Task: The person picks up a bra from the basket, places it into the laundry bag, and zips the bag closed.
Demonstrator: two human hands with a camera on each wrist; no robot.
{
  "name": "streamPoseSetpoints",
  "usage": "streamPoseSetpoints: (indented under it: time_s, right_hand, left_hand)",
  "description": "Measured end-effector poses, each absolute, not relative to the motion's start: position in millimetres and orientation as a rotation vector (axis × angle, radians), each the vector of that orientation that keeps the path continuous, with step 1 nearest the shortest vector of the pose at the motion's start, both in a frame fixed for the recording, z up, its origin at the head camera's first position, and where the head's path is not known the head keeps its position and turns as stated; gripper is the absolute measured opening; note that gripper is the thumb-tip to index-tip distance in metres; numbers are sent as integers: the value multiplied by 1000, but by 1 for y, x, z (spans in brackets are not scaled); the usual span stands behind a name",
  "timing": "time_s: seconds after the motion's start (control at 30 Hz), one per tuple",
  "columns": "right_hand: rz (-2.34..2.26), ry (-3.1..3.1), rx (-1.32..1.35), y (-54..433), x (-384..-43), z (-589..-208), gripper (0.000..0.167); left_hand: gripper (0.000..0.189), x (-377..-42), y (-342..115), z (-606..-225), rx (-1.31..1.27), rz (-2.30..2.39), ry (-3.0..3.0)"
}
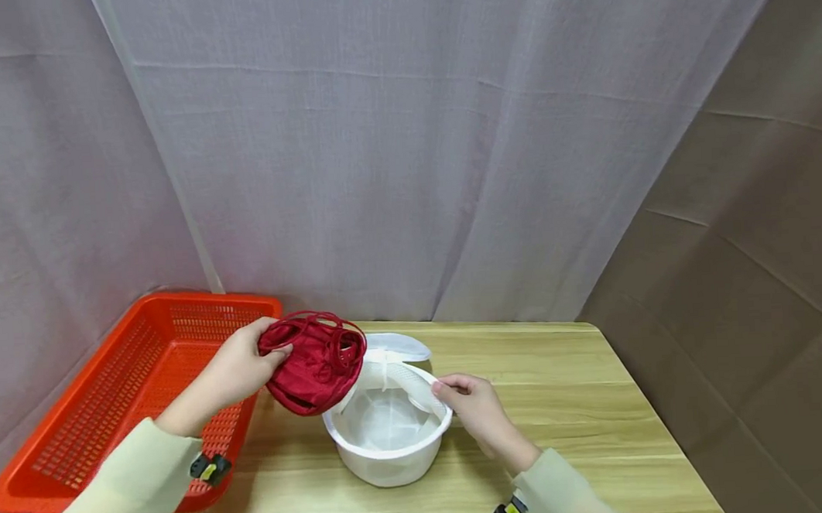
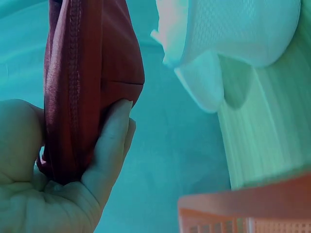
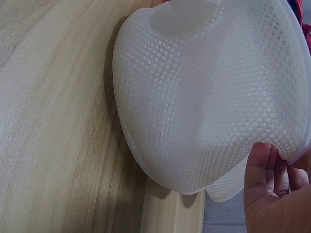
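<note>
My left hand (image 1: 245, 362) grips a folded red bra (image 1: 312, 370), thumb on one side and fingers on the other. Thin straps loop over its top, and a stitched seam runs along its edge in the left wrist view. The bra is held up at the upper left of a round white mesh laundry bag (image 1: 390, 467), overlapping its rim in the head view. The bag stands on the table with its lid (image 1: 405, 346) folded back. At the bag's right side, my right hand (image 1: 478, 412) pinches the rim between thumb and fingers. Through the opening, the pale bottom shows.
A red-orange plastic basket (image 1: 118, 334) with perforated sides stands left of the bag, under my left forearm. The wooden table (image 1: 565, 403) stretches to the right. Grey cloth (image 1: 405, 148) hangs behind it, and a brown cloth wall (image 1: 750, 332) borders the right side.
</note>
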State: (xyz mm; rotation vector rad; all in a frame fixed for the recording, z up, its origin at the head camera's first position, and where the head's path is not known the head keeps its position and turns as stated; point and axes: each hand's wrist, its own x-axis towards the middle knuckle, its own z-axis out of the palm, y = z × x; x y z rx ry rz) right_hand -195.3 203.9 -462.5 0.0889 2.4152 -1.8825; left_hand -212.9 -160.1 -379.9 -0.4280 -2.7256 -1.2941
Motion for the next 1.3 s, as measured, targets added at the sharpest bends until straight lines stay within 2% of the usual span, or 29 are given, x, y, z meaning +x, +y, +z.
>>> streamPoseSetpoints:
  time_s: [0.37,0.67,0.93,1.3]
  right_hand:
    - [-1920,2388,73,201,-197,-461,26]
    - [-1900,2399,43,191,-186,-440,23]
    - [-1951,2364,52,196,-196,-463,25]
    - [-1939,2401,41,193,-196,-464,23]
  left_hand:
    - [32,-214,-127,-394,-515,-1337,-2694]
    - [31,-216,-101,-410,-562,-1314,-2656]
    - [29,-217,-88,-420,-607,-1362,-2634]
    - [30,-212,-73,-429,-593,-1237,-2712]
